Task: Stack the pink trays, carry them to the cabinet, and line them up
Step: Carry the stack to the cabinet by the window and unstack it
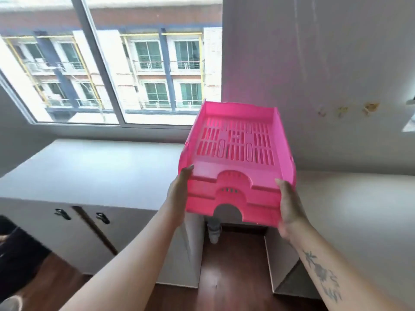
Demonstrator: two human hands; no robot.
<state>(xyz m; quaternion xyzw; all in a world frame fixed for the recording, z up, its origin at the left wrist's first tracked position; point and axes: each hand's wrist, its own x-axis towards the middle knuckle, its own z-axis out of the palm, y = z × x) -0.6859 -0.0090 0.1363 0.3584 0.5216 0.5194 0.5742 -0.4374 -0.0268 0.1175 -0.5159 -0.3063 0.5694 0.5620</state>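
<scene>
pink trays (235,158), nested in a stack (three front lips show, each with an arched cut-out), held in the air above the gap between two white units. we grip the stack at its near corners: left hand (179,198) clamped on the left wall, right hand (289,207) clamped on the right wall, thumbs over the top edge. top tray has a slotted floor and tilts slightly away. below left, a cabinet (94,171) with two dark door handles; at right, a counter (350,198). brown floor (231,272) between them. behind, a window (107,70) and a wall (314,63).
</scene>
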